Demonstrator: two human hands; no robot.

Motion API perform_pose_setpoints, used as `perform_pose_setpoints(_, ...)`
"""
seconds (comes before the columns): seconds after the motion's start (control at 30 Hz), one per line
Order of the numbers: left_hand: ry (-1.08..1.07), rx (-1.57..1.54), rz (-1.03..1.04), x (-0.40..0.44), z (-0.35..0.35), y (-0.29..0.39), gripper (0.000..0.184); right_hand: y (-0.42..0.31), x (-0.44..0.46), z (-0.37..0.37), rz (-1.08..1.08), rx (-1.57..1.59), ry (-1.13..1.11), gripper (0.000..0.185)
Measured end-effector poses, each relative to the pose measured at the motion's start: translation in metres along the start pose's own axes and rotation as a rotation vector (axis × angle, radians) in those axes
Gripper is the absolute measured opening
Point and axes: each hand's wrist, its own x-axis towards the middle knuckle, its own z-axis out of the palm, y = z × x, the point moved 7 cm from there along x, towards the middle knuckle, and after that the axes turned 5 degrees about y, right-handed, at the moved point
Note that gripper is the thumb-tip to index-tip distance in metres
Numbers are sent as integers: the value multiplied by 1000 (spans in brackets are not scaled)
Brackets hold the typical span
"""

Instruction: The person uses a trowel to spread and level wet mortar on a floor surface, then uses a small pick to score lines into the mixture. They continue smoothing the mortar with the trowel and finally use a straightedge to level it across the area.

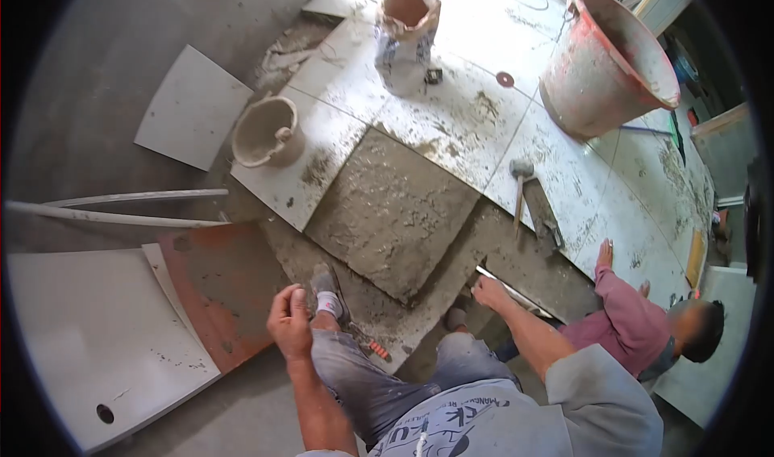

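Observation:
My left hand (pixel 290 321) is raised near my left knee, its fingers curled in and thumb up; I cannot make out anything in it. My right hand (pixel 488 292) is closed around the near side of a shiny metal straightedge (pixel 516 293), close to its upper end. In front of my feet lies a square bed of wet mortar (pixel 395 211), rough on top, bordered by tiles on its far sides. A tool with an orange handle (pixel 378 350) rests on the floor between my legs.
Laid white tiles (pixel 451 134) carry a paper sack (pixel 407 45), a small bucket (pixel 266 138), a large bucket (pixel 597 70) and a mallet (pixel 521 170). Another person (pixel 625 320) crouches at right, one hand on the tiles. Loose large tiles (pixel 89 336) lie at left beside pipes (pixel 121 215).

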Motion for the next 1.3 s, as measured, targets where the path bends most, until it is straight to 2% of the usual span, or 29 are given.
perform_pose_setpoints(0.03, -41, -33, -35, -6, 7, 1, 17, 11, -3, -1, -24, -5, 46, 27)
perform_pose_setpoints(0.07, -43, -44, 21, -12, 12, 14, 16, 23, -7, -3, -43, -10, 90, 27)
perform_pose_setpoints(0.13, -28, -19, 102, -21, 15, 32, 16, 38, -22, -11, -4, -33, 17, 27)
perform_pose_setpoints(0.17, -34, -82, 36, -27, 17, 45, 16, 57, -22, -6, -12, -20, 45, 27)
perform_pose_setpoints(0.23, -41, -122, 71, -33, 19, 59, 17, 91, -8, 23, -207, -337, -13, 27)
perform_pose_setpoints(0.27, -44, -140, 72, -37, 19, 63, 17, 87, -16, 8, -205, -326, 16, 27)
perform_pose_setpoints(0.33, -37, -145, 139, -42, 21, 75, 18, 86, -55, -30, 12, -112, 106, 28)
perform_pose_setpoints(0.4, -29, -196, 96, -49, 24, 82, 18, 89, -71, -43, -110, -253, 179, 29)
perform_pose_setpoints(0.47, -27, -181, 115, -59, 30, 94, 18, 119, -69, -41, 57, 137, 138, 27)
perform_pose_setpoints(0.5, -22, -210, 144, -64, 33, 103, 17, 126, -76, -45, 66, 150, 143, 27)
perform_pose_setpoints(0.57, -37, -244, 191, -69, 40, 117, 15, 134, -87, -51, 180, 355, -6, 24)
perform_pose_setpoints(0.67, -73, -241, 225, -75, 53, 131, 15, 145, -101, -58, 209, 459, -34, 21)
perform_pose_setpoints(0.77, -96, -311, 218, -79, 68, 151, 19, 155, -107, -65, 178, 509, 70, 21)
perform_pose_setpoints(0.83, -148, -329, 254, -78, 84, 165, 19, 168, -102, -63, 94, 605, 260, 20)
perform_pose_setpoints(0.9, -137, -291, 351, -87, 89, 186, 18, 162, -122, -75, 140, 786, 236, 18)
perform_pose_setpoints(1.03, -116, -267, 351, -99, 94, 219, 18, 157, -136, -86, 142, 898, 179, 19)
perform_pose_setpoints(1.1, -96, -294, 376, -92, 96, 227, 20, 157, -148, -97, 109, 984, 264, 21)
perform_pose_setpoints(1.17, -68, -210, 366, -84, 100, 228, 23, 162, -147, -95, 114, 942, 246, 23)
perform_pose_setpoints(1.23, -106, -126, 387, -76, 109, 228, 26, 165, -159, -105, 94, 929, 338, 27)
perform_pose_setpoints(1.3, -127, -144, 441, -67, 122, 220, 28, 171, -148, -100, 130, 754, 260, 23)
